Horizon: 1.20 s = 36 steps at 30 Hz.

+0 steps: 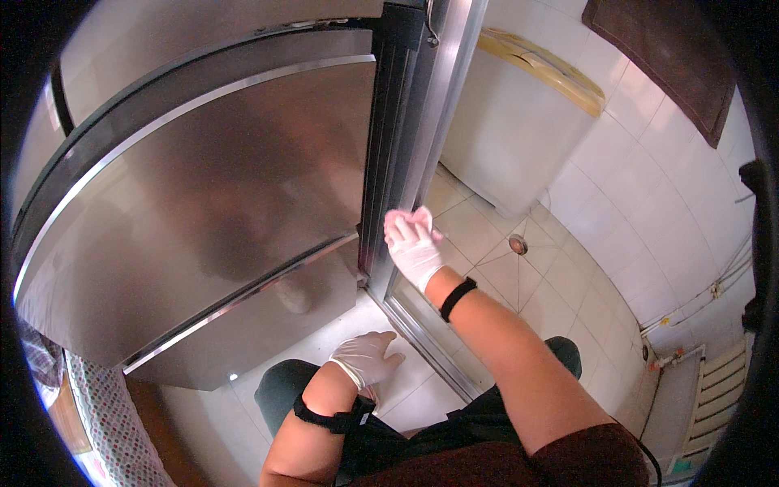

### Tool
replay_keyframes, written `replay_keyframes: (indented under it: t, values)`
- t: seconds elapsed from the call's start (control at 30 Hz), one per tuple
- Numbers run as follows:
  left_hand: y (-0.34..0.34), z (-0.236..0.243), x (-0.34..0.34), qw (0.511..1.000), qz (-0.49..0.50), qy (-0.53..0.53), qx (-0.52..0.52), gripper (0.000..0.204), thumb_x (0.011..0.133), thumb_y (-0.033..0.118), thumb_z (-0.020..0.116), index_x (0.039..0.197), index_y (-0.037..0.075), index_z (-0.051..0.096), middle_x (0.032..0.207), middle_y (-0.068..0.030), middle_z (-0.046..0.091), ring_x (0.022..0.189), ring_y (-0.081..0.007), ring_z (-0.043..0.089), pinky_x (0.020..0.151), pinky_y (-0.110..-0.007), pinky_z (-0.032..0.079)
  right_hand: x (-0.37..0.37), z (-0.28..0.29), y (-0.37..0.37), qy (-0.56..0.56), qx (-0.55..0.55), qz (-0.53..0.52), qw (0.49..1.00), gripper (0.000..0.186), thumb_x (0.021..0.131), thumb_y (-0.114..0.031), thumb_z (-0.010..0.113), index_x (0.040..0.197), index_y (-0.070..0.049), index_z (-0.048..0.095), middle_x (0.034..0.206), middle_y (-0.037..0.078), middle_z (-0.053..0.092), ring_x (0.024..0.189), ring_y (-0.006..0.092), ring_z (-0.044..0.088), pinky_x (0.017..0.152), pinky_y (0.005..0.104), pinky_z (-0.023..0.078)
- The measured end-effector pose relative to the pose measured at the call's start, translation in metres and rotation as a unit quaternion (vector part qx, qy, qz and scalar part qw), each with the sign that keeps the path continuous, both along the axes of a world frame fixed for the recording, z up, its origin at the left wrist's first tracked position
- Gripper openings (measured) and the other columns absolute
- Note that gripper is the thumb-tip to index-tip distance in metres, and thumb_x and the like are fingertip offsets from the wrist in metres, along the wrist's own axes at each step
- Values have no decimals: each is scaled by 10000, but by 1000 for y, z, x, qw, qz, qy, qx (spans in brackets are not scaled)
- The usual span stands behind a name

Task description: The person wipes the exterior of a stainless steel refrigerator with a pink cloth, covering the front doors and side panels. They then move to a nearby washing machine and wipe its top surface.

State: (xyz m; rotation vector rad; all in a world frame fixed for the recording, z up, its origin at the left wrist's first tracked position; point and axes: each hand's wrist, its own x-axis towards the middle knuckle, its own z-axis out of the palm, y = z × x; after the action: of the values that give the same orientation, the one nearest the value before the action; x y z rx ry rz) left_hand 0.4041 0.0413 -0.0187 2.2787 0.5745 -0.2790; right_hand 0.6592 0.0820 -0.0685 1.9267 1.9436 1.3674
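Observation:
My right hand (412,243), in a white glove, presses a pink cloth (403,218) against the metal door frame (422,138) beside a stainless steel fridge (219,203). The cloth shows above my fingers. My left hand (367,357), also gloved in white, rests open on my knee, holding nothing. Both wrists carry black bands.
The fridge doors fill the left and centre. A white washing machine with a yellow top (519,122) stands behind the frame on a white tiled floor with a round drain (518,243). A dark mat (673,65) lies at the upper right. A patterned cloth (105,422) hangs at the lower left.

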Motion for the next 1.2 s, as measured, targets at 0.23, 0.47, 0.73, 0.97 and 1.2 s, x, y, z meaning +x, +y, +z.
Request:
replay_keyframes:
  t: [0.23, 0.47, 0.73, 0.97, 1.2]
  values:
    - [10, -8, 3, 999, 22, 30, 29, 663, 954, 477, 587, 1462, 56, 528, 1384, -247, 608, 1289, -401, 574, 1105, -443, 439, -25, -15, -31, 765, -315, -18, 561, 327, 913, -116, 622, 1220, -3, 634, 1254, 113, 664, 1203, 229, 598, 1021, 369, 482]
    - [11, -8, 4, 1000, 16, 8, 26, 644, 957, 466, 580, 1454, 59, 535, 1368, -228, 630, 1270, -391, 593, 1071, -440, 462, -15, 38, -106, 961, -109, 253, 33, 566, 972, -125, 591, 1498, 10, 431, 1484, 173, 536, 1329, 313, 560, 1143, 435, 443]
    - [13, -21, -2, 967, 163, -182, 76, 497, 960, 368, 594, 1353, 65, 626, 1240, -229, 690, 1170, -378, 657, 1014, -437, 506, -43, 98, -132, 987, -43, 153, -31, 630, 996, -409, 612, 1488, -48, 455, 1427, 178, 575, 1287, 330, 585, 1061, 495, 501]
    - [11, -23, -20, 884, 294, -360, 48, 327, 979, 254, 611, 1205, 35, 699, 1136, -207, 727, 1085, -343, 702, 959, -384, 535, -62, 145, -131, 939, -133, 235, 213, 583, 978, -257, 604, 1497, -51, 436, 1333, 162, 619, 1107, 303, 685, 738, 414, 621]
    - [6, 16, -56, 969, 199, -113, 94, 414, 975, 348, 582, 1249, 59, 697, 1238, -210, 700, 1190, -367, 647, 1041, -394, 482, -39, 49, -84, 990, -1, 113, -86, 407, 993, -307, 582, 1262, -3, 553, 1145, 170, 684, 999, 317, 676, 741, 468, 585]
